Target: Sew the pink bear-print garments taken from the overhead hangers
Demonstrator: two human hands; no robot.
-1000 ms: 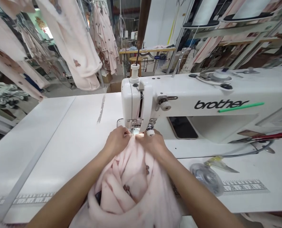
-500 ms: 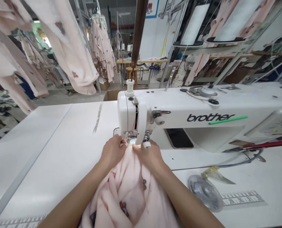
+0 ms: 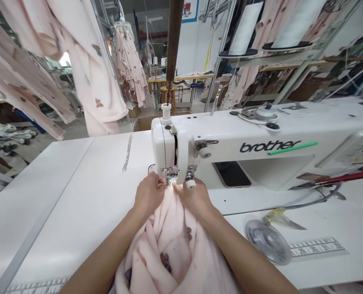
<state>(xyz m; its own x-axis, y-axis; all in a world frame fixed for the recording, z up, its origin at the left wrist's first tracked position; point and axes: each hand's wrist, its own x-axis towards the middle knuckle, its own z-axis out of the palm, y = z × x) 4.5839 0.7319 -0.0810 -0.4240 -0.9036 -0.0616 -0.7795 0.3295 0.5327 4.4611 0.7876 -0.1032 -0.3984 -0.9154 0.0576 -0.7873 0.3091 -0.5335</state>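
Observation:
Pink printed fabric (image 3: 172,237) hangs in folds between my forearms, its far end reaching the needle area of the white sewing machine (image 3: 218,130). My left hand (image 3: 150,190) pinches the fabric's edge just left of the presser foot (image 3: 171,176). On the other side, my right hand (image 3: 196,197) is closed on the cloth, its thumb and fingers close to the foot; some of its fingers are hidden behind the machine's head and tension knob (image 3: 190,184). A small light shines on the cloth under the needle.
A phone (image 3: 233,174) lies beneath the machine arm. At right are a clear round dish (image 3: 268,241), small thread snips (image 3: 284,219) and red-handled scissors (image 3: 337,178). Pink garments (image 3: 98,81) hang beyond the white table (image 3: 77,196). White thread cones (image 3: 245,28) stand behind the machine.
The view has shifted slightly. Both hands stay at the presser foot with the fabric in them. The garments hanging at the left appear in a somewhat different position.

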